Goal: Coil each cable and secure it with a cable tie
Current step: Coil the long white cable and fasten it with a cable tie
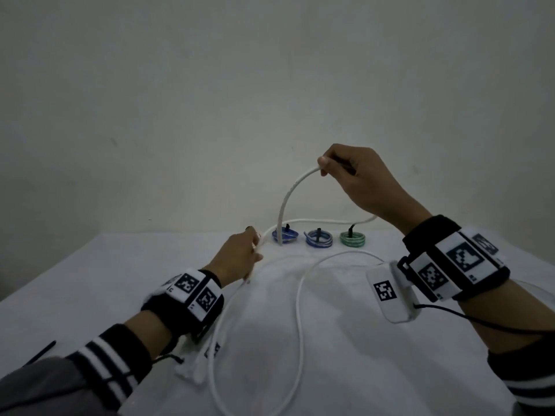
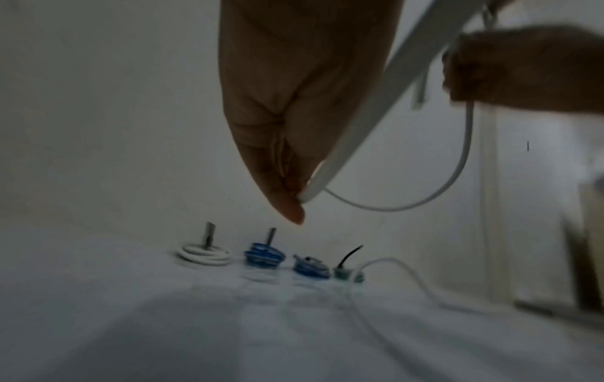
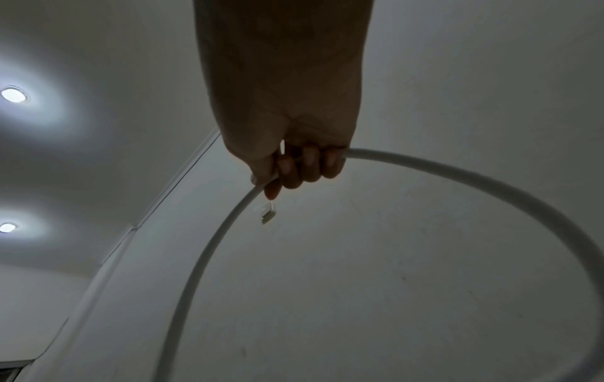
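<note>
A long white cable (image 1: 298,310) lies in loose loops on the white table (image 1: 390,370). My left hand (image 1: 240,256) holds a stretch of it low over the table; in the left wrist view the cable (image 2: 359,116) runs along my closed fingers (image 2: 287,160). My right hand (image 1: 351,175) is raised higher and pinches the cable, which arcs down from it (image 1: 285,202). In the right wrist view my curled fingers (image 3: 300,168) grip the cable (image 3: 209,253).
Tied coils stand in a row at the table's far edge: a blue one (image 1: 285,236), a blue-and-white one (image 1: 319,239), a green one (image 1: 353,238) and a white one (image 2: 202,254). A loose black cable tie (image 1: 40,352) lies at the near left.
</note>
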